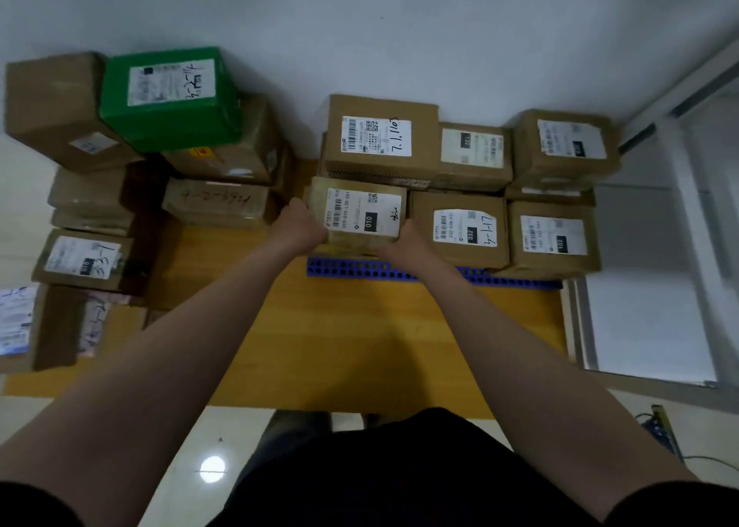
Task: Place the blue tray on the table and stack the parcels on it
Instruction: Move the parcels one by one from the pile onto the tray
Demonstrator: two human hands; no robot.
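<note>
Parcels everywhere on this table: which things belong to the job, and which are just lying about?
Job: blue tray; held parcel, gripped by left hand and right hand; stacked parcels on the tray; green parcel and brown parcels waiting at left; table.
Lying about: wires on the floor; window frame.

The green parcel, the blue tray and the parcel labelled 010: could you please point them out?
green parcel [172,87]: head view, on its white label.
blue tray [360,269]: head view, on its perforated front rim.
parcel labelled 010 [362,216]: head view, on its label.
</note>
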